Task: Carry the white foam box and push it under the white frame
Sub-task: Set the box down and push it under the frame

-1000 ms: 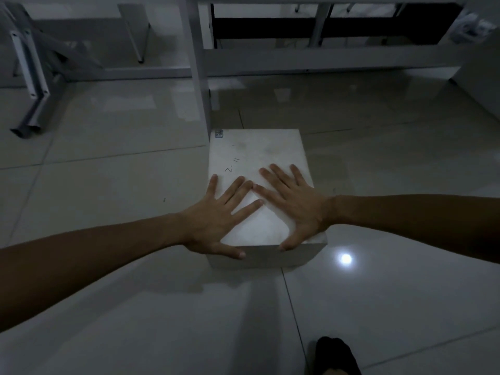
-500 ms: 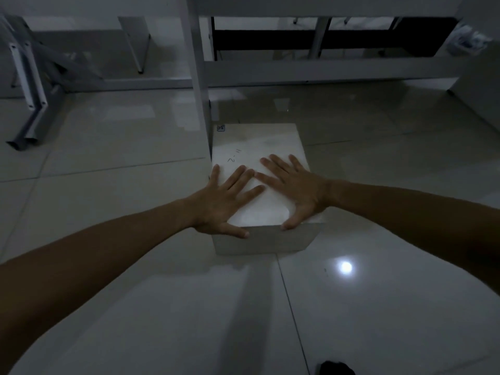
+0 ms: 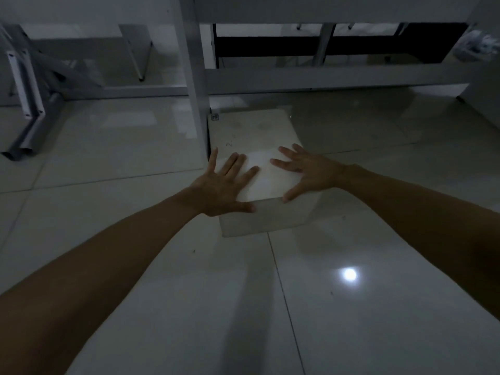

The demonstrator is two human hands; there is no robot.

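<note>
The white foam box (image 3: 254,136) lies flat on the tiled floor, its left side against the upright leg of the white frame (image 3: 193,77). Its far end reaches toward the frame's low crossbar (image 3: 324,78). My left hand (image 3: 221,185) rests palm down on the box's near left corner, fingers spread. My right hand (image 3: 305,171) presses flat on the near right part of the lid, fingers spread, thumb over the front edge. The two hands are apart, with bare lid between them.
Grey metal legs (image 3: 27,104) of another frame lie on the floor at the far left. A white cabinet side (image 3: 484,77) stands at the right edge. A lamp reflection (image 3: 349,274) shines on the glossy tiles near me.
The box has slid away from me, further along the frame's leg toward the crossbar. Both hands went forward with it, and they have spread apart on the lid.
</note>
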